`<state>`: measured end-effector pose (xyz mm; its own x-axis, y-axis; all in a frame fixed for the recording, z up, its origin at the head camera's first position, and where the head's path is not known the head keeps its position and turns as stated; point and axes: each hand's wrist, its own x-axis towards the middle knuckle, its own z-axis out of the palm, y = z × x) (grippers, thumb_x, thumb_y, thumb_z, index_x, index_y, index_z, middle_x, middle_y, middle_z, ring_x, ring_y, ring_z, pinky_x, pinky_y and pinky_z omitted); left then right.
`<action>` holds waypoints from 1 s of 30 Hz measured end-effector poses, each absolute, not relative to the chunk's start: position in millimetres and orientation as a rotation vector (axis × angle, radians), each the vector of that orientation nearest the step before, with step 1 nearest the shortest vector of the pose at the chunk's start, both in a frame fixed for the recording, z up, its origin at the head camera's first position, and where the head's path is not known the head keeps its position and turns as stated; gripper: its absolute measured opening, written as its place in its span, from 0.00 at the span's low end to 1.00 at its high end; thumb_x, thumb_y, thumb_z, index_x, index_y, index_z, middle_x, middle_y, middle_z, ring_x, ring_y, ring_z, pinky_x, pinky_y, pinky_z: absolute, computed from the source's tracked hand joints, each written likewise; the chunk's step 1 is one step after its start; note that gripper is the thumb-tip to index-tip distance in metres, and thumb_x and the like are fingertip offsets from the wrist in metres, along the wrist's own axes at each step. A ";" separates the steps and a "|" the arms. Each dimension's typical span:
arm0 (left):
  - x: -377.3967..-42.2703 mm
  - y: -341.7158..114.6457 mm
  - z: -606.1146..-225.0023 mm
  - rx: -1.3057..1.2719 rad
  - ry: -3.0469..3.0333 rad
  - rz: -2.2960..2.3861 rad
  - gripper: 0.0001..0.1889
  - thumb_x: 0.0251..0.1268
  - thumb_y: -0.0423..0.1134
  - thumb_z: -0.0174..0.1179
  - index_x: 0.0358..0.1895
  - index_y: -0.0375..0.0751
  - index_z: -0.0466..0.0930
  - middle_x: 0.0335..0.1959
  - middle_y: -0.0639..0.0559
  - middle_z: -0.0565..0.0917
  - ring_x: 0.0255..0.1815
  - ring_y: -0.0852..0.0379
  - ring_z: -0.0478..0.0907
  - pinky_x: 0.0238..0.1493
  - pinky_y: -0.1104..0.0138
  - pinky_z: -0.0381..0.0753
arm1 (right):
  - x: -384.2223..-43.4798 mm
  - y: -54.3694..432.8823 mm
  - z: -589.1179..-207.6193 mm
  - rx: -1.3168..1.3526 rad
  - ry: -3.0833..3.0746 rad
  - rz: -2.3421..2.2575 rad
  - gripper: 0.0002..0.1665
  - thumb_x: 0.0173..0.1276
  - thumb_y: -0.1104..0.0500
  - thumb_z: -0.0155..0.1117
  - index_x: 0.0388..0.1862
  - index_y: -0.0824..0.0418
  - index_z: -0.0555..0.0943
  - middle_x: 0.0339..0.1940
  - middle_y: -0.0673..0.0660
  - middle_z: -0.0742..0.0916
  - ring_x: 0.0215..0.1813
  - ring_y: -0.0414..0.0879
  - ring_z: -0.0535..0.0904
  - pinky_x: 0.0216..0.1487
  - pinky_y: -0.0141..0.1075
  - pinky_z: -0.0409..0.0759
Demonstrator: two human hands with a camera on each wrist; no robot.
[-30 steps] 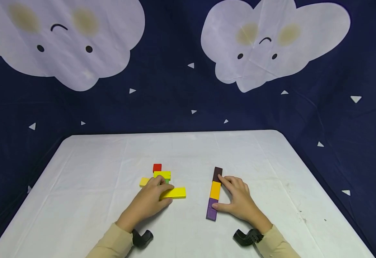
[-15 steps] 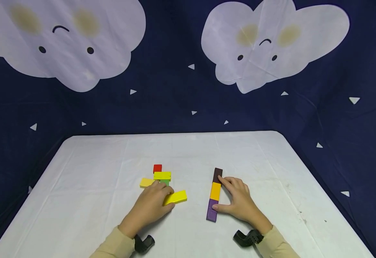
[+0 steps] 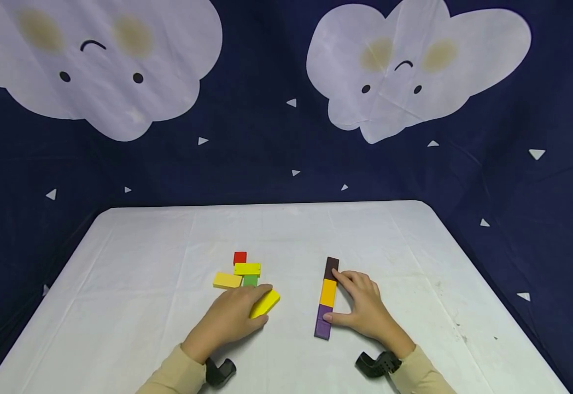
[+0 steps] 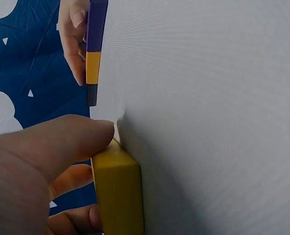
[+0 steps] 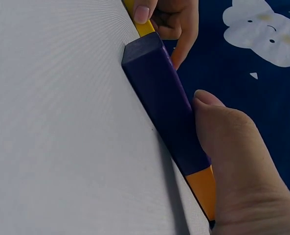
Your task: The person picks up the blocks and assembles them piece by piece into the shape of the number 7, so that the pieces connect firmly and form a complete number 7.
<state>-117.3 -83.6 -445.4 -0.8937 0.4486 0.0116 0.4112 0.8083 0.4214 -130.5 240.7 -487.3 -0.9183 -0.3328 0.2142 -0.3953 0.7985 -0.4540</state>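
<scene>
My left hand [image 3: 229,314] holds a long yellow block [image 3: 265,303] between thumb and fingers, with the block lying diagonally. Its near end [image 4: 118,186] shows under the thumb in the left wrist view. My right hand [image 3: 365,303] is spread beside a straight row of blocks. Its thumb rests on the purple block [image 3: 323,322] at the near end, and the index fingertip touches the dark brown block [image 3: 332,268] at the far end. Between them sits an orange block [image 3: 328,293], end to end with both.
Beyond the left hand lie a red block [image 3: 239,258], a yellow block [image 3: 247,268], a green block [image 3: 250,280] and a paler yellow block [image 3: 227,280], close together. All are on a white-covered table [image 3: 390,235], with a dark blue cloud-patterned cloth [image 3: 262,153] behind.
The left hand has drawn the long yellow block slightly nearer and turned it from nearly crosswise to diagonal, uncovering more of the green and pale yellow blocks. The right hand has stayed put.
</scene>
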 end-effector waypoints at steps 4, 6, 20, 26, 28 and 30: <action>-117.6 -83.9 -443.9 0.664 2.879 0.648 0.32 0.59 0.50 0.68 0.67 0.48 0.74 0.56 0.51 0.84 0.46 0.56 0.79 0.53 0.53 0.76 | -130.1 240.4 -486.7 0.588 -2.860 0.764 0.62 0.46 0.27 0.74 0.77 0.51 0.65 0.67 0.56 0.74 0.68 0.51 0.64 0.65 0.54 0.54; -117.4 -84.0 -443.3 0.647 2.868 0.648 0.32 0.58 0.50 0.68 0.67 0.48 0.74 0.55 0.51 0.84 0.42 0.57 0.77 0.51 0.54 0.75 | -129.9 240.0 -486.2 0.594 -2.854 0.762 0.62 0.46 0.28 0.74 0.76 0.52 0.65 0.66 0.56 0.74 0.68 0.52 0.64 0.65 0.54 0.54; -118.9 -94.6 -436.6 0.603 2.651 0.691 0.50 0.44 0.60 0.75 0.75 0.52 0.64 0.49 0.51 0.84 0.41 0.58 0.74 0.47 0.56 0.76 | -128.5 239.9 -485.8 0.600 -2.861 0.761 0.62 0.47 0.27 0.74 0.77 0.52 0.65 0.67 0.55 0.74 0.68 0.51 0.64 0.65 0.54 0.54; -124.7 -102.5 -434.0 0.675 2.540 0.789 0.56 0.37 0.55 0.80 0.75 0.48 0.62 0.24 0.58 0.72 0.24 0.63 0.64 0.27 0.70 0.63 | -128.2 239.9 -486.2 0.594 -2.860 0.759 0.62 0.46 0.26 0.73 0.77 0.52 0.65 0.67 0.55 0.74 0.68 0.51 0.64 0.65 0.54 0.54; -126.2 -104.0 -433.8 0.686 2.522 0.815 0.56 0.37 0.55 0.81 0.75 0.47 0.63 0.22 0.60 0.70 0.22 0.64 0.64 0.25 0.71 0.62 | -128.0 239.9 -486.5 0.592 -2.862 0.753 0.62 0.46 0.26 0.73 0.77 0.51 0.65 0.67 0.55 0.74 0.68 0.51 0.64 0.66 0.54 0.54; -127.2 -104.7 -433.2 0.690 2.504 0.841 0.56 0.37 0.54 0.81 0.75 0.47 0.63 0.21 0.60 0.70 0.21 0.65 0.64 0.25 0.71 0.62 | -127.7 239.9 -486.9 0.592 -2.862 0.752 0.62 0.46 0.26 0.73 0.77 0.51 0.65 0.67 0.55 0.74 0.68 0.51 0.64 0.66 0.54 0.54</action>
<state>-127.2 -104.7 -433.2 -0.7940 0.5676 -0.2177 0.3209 0.6955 0.6429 -127.7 239.9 -486.9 -0.9157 -0.3398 0.2145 -0.4013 0.7997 -0.4465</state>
